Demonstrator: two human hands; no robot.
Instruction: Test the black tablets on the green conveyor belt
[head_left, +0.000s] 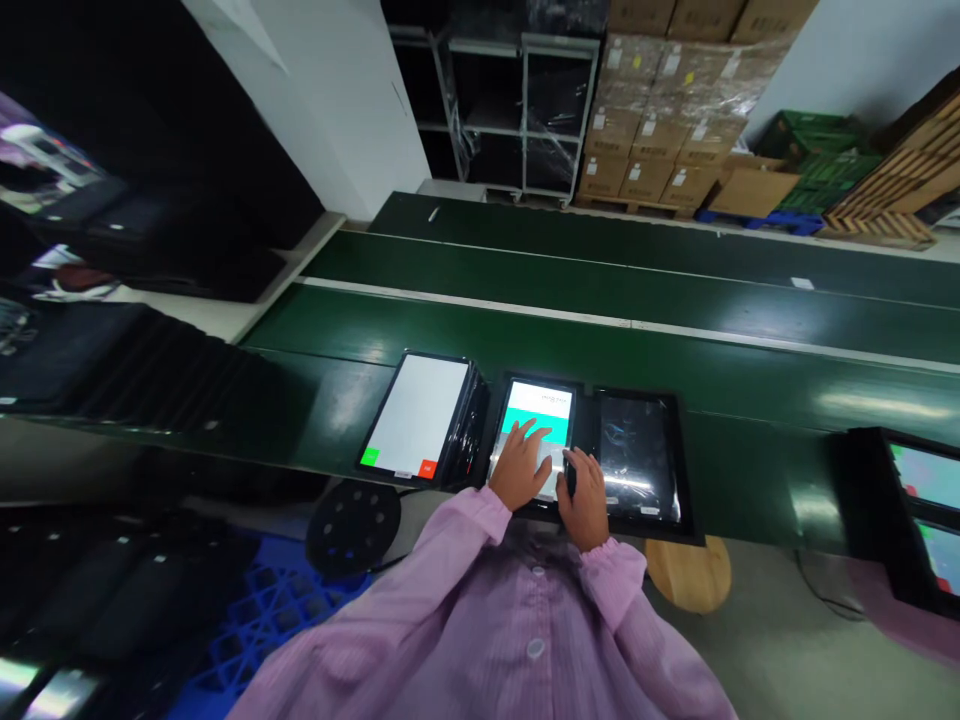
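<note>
A lit tablet (537, 400) with a white and teal screen lies before me on the green bench. Over its screen is my left hand (519, 467), fingers spread out; whether the fingertips touch the glass I cannot tell. My right hand (585, 497) is at the same tablet's lower right edge, its fingers apart and slightly curled, with nothing seen in it. To the right lies a dark-screened tablet (637, 450) in a black frame. On the left, a tablet with a blank white screen (420, 410) shows a green and a red corner button.
The green bench (465, 325) runs across. More lit screens (926, 475) stand at the right end, and a row of black devices (150, 360) at the left. Below are a round wooden stool (688, 575) and a black stool (352, 528). Cartons (645, 130) are stacked behind.
</note>
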